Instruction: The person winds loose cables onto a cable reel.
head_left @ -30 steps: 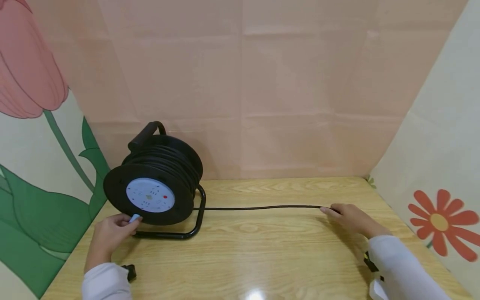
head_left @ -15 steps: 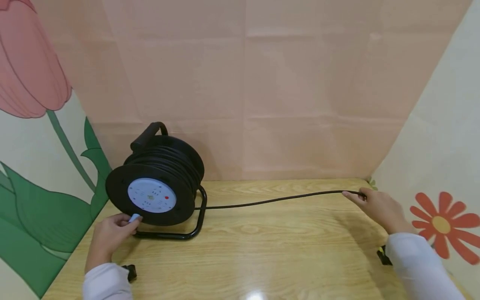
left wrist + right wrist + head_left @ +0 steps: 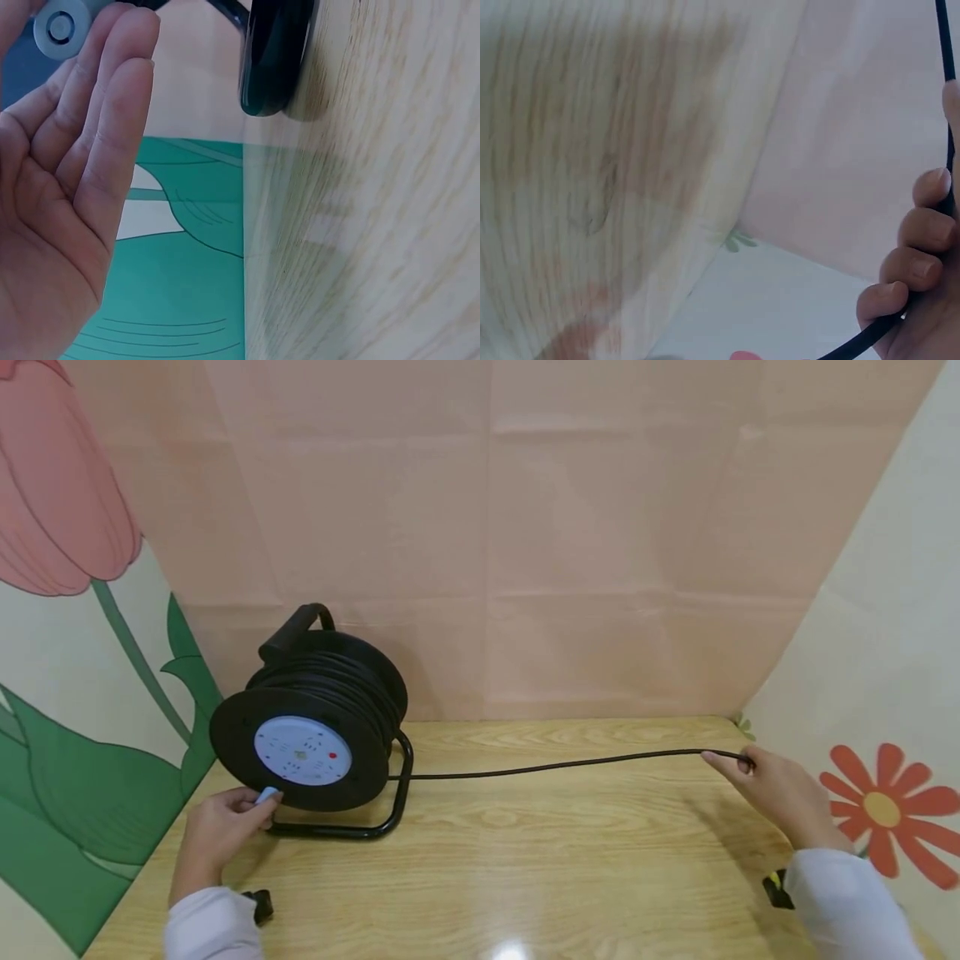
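A black cable reel [image 3: 236, 737] stands on its tubular frame [image 3: 405, 777] at the left of the table, a pale blue socket plate [image 3: 279, 768] on its front. My left hand [image 3: 219, 837] pinches the small pale crank knob [image 3: 267, 794] low on the reel's front disc. In the left wrist view that knob [image 3: 60, 28] shows a round grey end beside the fingers. From the reel, a black cable [image 3: 555, 767] runs right, raised towards its far end. My right hand [image 3: 783, 789] grips it, fingers curled round it in the right wrist view, where the cable [image 3: 862, 341] continues below the palm.
The wooden table [image 3: 540, 860] ends against a pinkish backdrop [image 3: 585, 568]. Flower-printed panels stand at the left [image 3: 82, 793] and right [image 3: 885, 652]. The reel's black carrying handle [image 3: 288, 633] rises at its back.
My right hand has moved right and risen off the table, then shifted slightly further right and lower, with a longer stretch of cable out. My left hand stays at the knob.
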Demonstrator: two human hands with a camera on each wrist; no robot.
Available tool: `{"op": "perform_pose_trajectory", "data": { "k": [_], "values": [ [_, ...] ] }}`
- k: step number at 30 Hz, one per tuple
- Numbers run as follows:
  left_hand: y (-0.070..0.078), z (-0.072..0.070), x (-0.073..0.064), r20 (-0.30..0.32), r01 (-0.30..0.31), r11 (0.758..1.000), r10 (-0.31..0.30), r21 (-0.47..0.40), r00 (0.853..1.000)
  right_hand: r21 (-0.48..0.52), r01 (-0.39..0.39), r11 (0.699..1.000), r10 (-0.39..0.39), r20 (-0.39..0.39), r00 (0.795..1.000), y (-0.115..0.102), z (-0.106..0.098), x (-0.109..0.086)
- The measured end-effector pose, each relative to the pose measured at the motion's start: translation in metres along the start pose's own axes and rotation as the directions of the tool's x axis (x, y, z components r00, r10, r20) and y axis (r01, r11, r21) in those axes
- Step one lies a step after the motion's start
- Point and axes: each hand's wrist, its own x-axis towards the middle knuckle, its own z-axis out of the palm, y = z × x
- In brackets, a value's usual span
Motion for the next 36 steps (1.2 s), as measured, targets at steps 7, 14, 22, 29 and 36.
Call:
{"op": "perform_pose_trajectory", "data": {
  "k": [7,14,22,29,36],
  "values": [
    [0.0,-0.003,-0.002,-0.05,0.035,0.998,-0.038,-0.056,0.998,0.088,0.091,0.992,-0.082,-0.107,0.991,-0.011,0.0,0.006],
    [0.003,-0.004,-0.003,-0.15,0.088,0.988,-0.107,-0.129,0.983,0.018,0.1,0.995,-0.097,-0.14,0.985,-0.017,0.0,0.003],
    [0.004,-0.005,-0.003,-0.245,0.069,0.978,-0.117,-0.197,0.962,0.077,0.149,0.986,-0.132,-0.19,0.973,-0.024,0.007,0.009],
    [0.007,-0.006,-0.005,-0.268,0.103,0.95,-0.186,-0.294,0.945,0.087,0.067,0.994,-0.045,-0.229,0.972,-0.03,0.008,0.012],
    [0.014,-0.009,-0.006,-0.274,0.089,0.871,-0.247,-0.482,0.929,0.093,0.08,0.992,-0.052,-0.266,0.963,-0.041,0.013,0.013]
  ]
}}
